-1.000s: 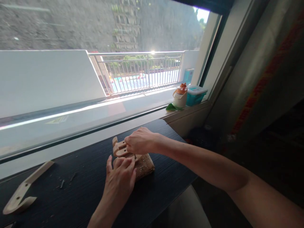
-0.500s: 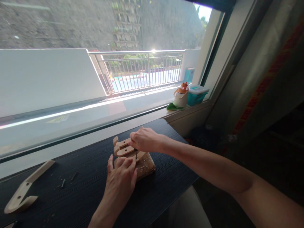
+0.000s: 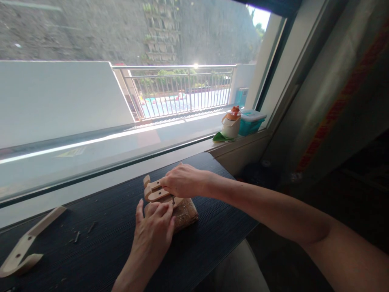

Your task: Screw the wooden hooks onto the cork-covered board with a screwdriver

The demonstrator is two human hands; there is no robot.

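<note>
Pale wooden hooks point(image 3: 158, 195) with drilled dark holes lie side by side on a rough brown wooden block point(image 3: 186, 215). My left hand point(image 3: 155, 227) rests over the near hook, fingers bent onto it and thumb along the block's side, holding it down. Above the hooks, my right hand point(image 3: 182, 180) is closed around what looks like a screwdriver point(image 3: 173, 199). Only its thin dark shaft shows, pointing down at the near hook beside my left fingertips; the handle is hidden in my fist. The shaft's tip is too small to make out clearly.
Another wooden hook point(image 3: 22, 247) lies at the left of the dark table point(image 3: 100, 259), near loose screws point(image 3: 77, 237) and crumbs. On the windowsill stand a white cup-like container point(image 3: 231, 129), a green leaf-shaped piece point(image 3: 223, 138) and a teal lidded box point(image 3: 251, 123).
My right fist has turned slightly on the shaft and shifted a little left. My left hand keeps its place on the hook. The whole view has drifted slightly.
</note>
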